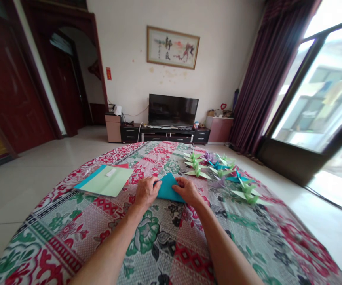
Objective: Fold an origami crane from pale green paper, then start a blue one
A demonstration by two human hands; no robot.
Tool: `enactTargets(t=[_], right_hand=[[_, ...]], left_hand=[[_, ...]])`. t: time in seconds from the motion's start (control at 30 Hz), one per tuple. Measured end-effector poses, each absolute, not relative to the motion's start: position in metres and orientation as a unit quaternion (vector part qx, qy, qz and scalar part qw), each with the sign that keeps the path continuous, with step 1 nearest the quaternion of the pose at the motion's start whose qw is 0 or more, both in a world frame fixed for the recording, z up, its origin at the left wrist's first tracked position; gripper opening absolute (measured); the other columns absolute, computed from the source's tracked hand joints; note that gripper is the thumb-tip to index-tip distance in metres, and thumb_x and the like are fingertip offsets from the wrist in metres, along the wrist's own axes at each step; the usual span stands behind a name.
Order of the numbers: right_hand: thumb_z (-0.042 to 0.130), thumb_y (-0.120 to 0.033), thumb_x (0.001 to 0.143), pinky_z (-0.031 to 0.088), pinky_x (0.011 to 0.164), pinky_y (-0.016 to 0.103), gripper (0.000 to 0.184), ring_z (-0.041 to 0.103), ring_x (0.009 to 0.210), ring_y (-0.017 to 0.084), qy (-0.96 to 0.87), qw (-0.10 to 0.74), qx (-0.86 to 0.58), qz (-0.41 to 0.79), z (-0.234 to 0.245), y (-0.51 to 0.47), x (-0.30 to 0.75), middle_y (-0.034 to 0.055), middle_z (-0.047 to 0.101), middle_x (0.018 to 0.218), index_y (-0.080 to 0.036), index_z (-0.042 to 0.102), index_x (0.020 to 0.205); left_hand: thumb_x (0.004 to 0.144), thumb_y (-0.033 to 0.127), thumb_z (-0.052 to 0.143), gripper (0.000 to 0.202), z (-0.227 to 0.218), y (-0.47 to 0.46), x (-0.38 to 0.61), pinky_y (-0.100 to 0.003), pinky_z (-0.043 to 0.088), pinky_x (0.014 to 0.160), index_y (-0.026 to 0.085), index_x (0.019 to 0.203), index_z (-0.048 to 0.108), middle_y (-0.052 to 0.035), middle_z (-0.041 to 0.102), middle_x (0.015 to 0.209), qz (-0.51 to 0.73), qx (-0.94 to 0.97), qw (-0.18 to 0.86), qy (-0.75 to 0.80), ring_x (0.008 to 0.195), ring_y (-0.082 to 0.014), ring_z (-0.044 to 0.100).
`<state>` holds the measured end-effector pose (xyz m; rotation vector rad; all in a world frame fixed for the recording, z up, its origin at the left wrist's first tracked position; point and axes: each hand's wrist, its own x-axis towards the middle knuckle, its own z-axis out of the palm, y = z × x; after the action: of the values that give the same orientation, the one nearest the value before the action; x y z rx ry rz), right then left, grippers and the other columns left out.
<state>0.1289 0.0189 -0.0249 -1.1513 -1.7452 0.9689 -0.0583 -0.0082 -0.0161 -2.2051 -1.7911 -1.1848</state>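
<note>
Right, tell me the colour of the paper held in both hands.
The paper is bright blue, best seen in the head view.

The folded paper piece [170, 189] is a plain, bright turquoise blue. A flat pale mint-green paper sheet [107, 183] carries a small white label [111, 173], with a turquoise paper edge [91, 179] and coral-red paper [124, 165] showing beyond it. Among the pointed folded paper cranes, some are light green [197, 171], others turquoise [238, 178] or soft lilac [210, 157]. The tabletop cloth [92, 233] mixes crimson, green and black flowers on greyish white, crossed by crimson bands of diamonds. The long pleated curtain [251, 87] is deep purple, the panelled door [9, 87] dark red.
</note>
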Motion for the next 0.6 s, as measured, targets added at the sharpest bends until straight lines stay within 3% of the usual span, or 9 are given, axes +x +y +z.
enactTargets(t=[0.6], right_hand=[[0.057, -0.022, 0.07, 0.044, 0.063, 0.024, 0.032, 0.06, 0.07, 0.015, -0.738, 0.372, -0.526, 0.202, -0.014, 0.008, 0.126, 0.0023, 0.068, 0.08, -0.019, 0.062, 0.102]], left_hand=[[0.084, 0.037, 0.048, 0.028, -0.018, -0.01, -0.054, -0.028, 0.036, 0.068, 0.018, 0.071, 0.063, -0.0055, 0.066, 0.073, -0.293, -0.718, 0.062, -0.628, 0.073, -0.0172, 0.057]])
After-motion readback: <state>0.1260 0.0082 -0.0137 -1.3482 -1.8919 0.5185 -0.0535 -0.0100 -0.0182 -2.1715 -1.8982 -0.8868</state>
